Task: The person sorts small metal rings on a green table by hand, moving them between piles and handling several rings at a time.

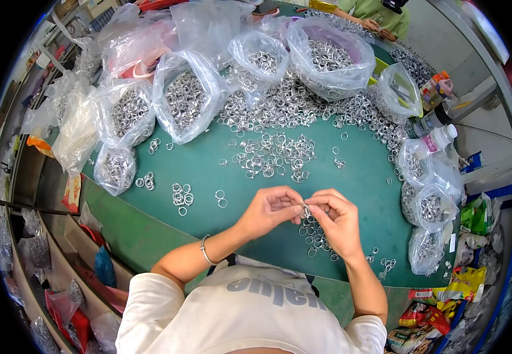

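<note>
Silver metal ring (305,210) pinched between my left hand (269,207) and right hand (337,219), raised over green surface (362,177) for close fingertip work

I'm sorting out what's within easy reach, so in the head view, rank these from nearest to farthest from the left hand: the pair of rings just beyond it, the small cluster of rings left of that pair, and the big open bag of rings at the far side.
From the left hand:
1. Pair of rings, just to its left.
2. Small cluster of rings, further left.
3. Big open bag of rings, far side of the green table.
</note>
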Demonstrator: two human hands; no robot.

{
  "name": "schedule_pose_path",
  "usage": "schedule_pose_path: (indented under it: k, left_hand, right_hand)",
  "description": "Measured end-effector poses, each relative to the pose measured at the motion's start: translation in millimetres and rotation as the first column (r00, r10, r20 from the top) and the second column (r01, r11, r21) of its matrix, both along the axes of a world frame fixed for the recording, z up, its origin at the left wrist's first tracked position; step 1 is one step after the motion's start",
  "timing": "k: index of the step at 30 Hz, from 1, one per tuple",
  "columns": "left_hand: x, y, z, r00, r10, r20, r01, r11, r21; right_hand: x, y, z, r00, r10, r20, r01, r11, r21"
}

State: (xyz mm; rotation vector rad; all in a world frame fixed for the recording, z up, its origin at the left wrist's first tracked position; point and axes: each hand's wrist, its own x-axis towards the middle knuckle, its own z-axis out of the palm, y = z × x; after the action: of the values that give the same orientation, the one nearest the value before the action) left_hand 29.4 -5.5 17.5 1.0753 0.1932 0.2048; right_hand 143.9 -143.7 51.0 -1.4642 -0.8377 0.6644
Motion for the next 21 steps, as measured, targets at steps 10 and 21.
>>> schedule_pose_path:
  k: [10, 21]
  left_hand:
    - [-0.7, 2.8, -6.2, 0.995, -0.071, -0.075, 0.033, 0.908, -0.418]
    - [-9.7, -3.7, 11.1, 0.998, -0.021, -0.051, 0.012, 0.985, -0.171]
  right_hand:
    - [-13.7, -3.2, -2.9, 0.99, -0.042, 0.133, 0.043, 0.999, -0.002]
    - [-19.9, -6.6, -2.4, 0.996, -0.042, 0.072, 0.05, 0.994, -0.099]
